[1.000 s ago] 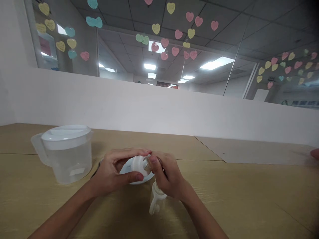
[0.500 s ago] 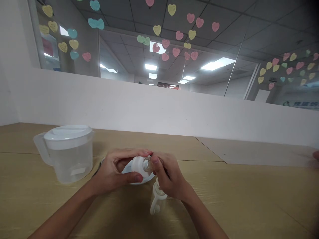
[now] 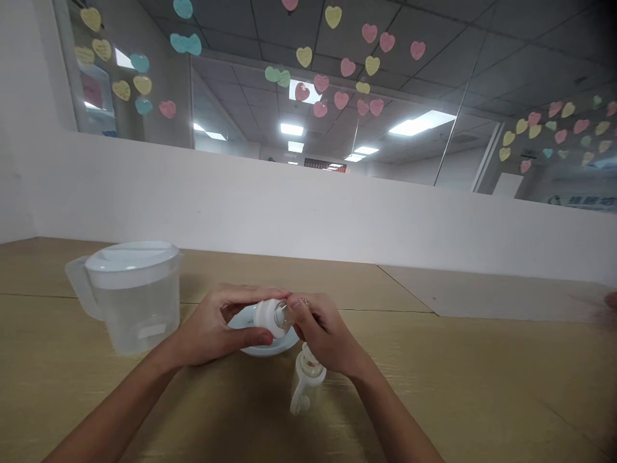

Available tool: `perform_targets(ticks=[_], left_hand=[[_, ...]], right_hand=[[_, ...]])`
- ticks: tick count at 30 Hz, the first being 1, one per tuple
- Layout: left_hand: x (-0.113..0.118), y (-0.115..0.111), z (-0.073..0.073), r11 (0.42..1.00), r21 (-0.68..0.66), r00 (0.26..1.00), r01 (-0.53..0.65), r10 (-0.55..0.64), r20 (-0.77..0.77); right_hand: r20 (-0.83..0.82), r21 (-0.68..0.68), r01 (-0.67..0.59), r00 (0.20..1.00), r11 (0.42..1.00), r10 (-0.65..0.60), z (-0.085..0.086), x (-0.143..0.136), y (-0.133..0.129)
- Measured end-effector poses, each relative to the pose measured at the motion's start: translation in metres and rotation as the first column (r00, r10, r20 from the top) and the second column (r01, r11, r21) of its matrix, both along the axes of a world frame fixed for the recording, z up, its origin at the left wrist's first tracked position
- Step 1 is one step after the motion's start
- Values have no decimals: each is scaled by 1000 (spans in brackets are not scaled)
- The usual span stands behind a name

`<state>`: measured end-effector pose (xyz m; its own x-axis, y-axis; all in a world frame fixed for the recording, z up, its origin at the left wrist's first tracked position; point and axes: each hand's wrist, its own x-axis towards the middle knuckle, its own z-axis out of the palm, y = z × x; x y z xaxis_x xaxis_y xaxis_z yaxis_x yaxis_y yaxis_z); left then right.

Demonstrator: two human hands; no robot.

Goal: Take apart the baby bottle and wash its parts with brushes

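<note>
Between my hands is a white ring-shaped collar with a clear nipple-like part sticking out on its right. My left hand grips the collar between thumb and fingers. The fingers of my right hand pinch the clear part. Beneath them lies a pale blue-white bowl, partly hidden by my hands. A small clear bottle with a white handle and rim stands just below my right hand.
On the left of the tan table stands a translucent lidded pitcher with its handle to the left. A white wall rises behind. At the far right edge, part of another person's hand shows.
Both hands have shifted slightly and still hold the collar and clear part. More of the bowl and of the bottle's top now shows.
</note>
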<state>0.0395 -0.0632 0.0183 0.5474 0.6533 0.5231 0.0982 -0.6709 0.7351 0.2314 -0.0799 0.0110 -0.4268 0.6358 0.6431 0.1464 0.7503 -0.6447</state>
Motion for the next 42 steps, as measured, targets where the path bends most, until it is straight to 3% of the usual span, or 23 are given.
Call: perform_targets(ticks=[4,10,16,23,27,29,31,34,35,38,42], left_hand=[[0,-3,4,983,149,981,-107,129,-147],[6,-9,7,929,254,894,-268,338,-293],[15,-8,4,859,373,806,-351,480,-347],[24,-9,-5,787,463,756,-407,575,-312],[29,-7,-9,780,478,777,-403,568,-271],[29,-4,-10,783,476,803,-400,550,-231],[26,0,-8,831,402,852,-384,486,-193],[14,6,-1,970,70,956,-234,243,-164],[9,7,2,985,-64,978,-159,149,-147],[-2,9,9,951,-309,998,-20,-2,-70],[-5,11,8,905,-425,1000,28,-22,20]], right_hand=[[53,-79,59,997,995,-55,1,0,2],[189,46,277,941,960,-281,-3,-2,10],[348,212,506,760,836,-548,-12,-11,19],[448,378,623,524,685,-724,-14,-18,16],[425,444,641,465,626,-777,-16,-21,17],[375,451,650,483,611,-791,-17,-20,18],[303,402,661,558,634,-773,-17,-17,18],[202,213,587,755,781,-623,-15,-11,17],[174,150,538,812,830,-557,-14,-10,17],[74,43,445,892,895,-447,-13,-8,15],[-53,-81,358,930,930,-363,-9,-6,13]])
